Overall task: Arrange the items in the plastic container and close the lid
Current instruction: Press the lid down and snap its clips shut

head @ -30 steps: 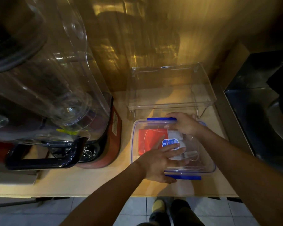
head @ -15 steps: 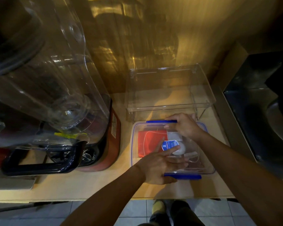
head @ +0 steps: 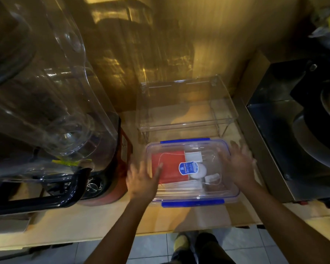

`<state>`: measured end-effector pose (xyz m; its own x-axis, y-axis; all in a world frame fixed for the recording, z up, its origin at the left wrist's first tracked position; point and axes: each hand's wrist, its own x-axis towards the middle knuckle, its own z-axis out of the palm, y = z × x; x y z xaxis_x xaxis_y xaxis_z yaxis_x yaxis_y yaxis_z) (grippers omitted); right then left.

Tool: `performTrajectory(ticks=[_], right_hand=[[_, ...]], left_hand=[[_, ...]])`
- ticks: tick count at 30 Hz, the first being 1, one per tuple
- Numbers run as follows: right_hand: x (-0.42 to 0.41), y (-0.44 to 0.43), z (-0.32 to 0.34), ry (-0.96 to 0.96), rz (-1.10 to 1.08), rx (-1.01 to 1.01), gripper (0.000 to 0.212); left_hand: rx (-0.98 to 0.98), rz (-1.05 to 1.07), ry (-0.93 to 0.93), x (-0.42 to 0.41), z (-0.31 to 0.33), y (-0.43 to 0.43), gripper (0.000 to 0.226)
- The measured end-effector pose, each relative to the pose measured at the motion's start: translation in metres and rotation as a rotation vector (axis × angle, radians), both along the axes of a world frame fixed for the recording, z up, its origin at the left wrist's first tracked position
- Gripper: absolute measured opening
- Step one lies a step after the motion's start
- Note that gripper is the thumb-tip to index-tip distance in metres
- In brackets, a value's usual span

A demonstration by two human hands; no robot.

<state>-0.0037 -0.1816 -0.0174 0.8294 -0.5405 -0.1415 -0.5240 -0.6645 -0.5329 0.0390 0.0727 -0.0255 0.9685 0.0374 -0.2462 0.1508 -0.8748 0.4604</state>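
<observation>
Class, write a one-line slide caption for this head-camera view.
Both open hands, left hand and right hand, flank the lidded plastic container on the counter.

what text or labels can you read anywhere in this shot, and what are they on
Nothing here can be read.
Blue label inside the plastic container: white print and a small square mark, too blurred to read.
Sticker on the side of the red blender base: too blurred and too steeply angled to read.
Dial on the blender: its markings are too small to read.
</observation>
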Motion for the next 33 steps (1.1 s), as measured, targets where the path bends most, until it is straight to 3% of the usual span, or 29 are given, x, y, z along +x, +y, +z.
performTrajectory(ticks=[3,4,7,12,16,23,27,33], right_hand=[[-0.016,0.006,-0.001,-0.009,-0.157,0.317,0.041],[-0.017,0.008,0.000,-0.028,-0.170,0.356,0.039],[-0.015,0.009,0.003,-0.074,-0.157,0.340,0.032],[-0.021,0.009,0.009,-0.077,-0.144,0.350,0.032],[-0.024,0.001,0.037,-0.084,-0.134,0.422,0.029],[-0.006,-0.026,0.130,-0.135,-0.005,0.312,0.025],[0.027,-0.034,0.174,-0.268,0.034,0.287,0.024],[0.097,-0.042,0.209,-0.383,0.076,0.284,0.030]], left_hand=[[-0.638,0.303,0.268,-0.009,0.000,0.006,0.060],[-0.731,0.328,0.279,-0.012,0.001,0.007,0.047],[-0.848,0.315,0.148,-0.014,0.005,0.007,0.018],[-1.086,0.358,0.218,-0.023,0.026,0.010,0.034],[-1.149,0.378,0.261,-0.027,0.053,0.015,0.034],[-1.242,0.263,0.198,-0.019,0.128,-0.004,0.028],[-1.298,0.220,0.070,0.010,0.168,-0.014,0.029],[-1.238,0.263,-0.174,0.089,0.205,-0.030,0.048]])
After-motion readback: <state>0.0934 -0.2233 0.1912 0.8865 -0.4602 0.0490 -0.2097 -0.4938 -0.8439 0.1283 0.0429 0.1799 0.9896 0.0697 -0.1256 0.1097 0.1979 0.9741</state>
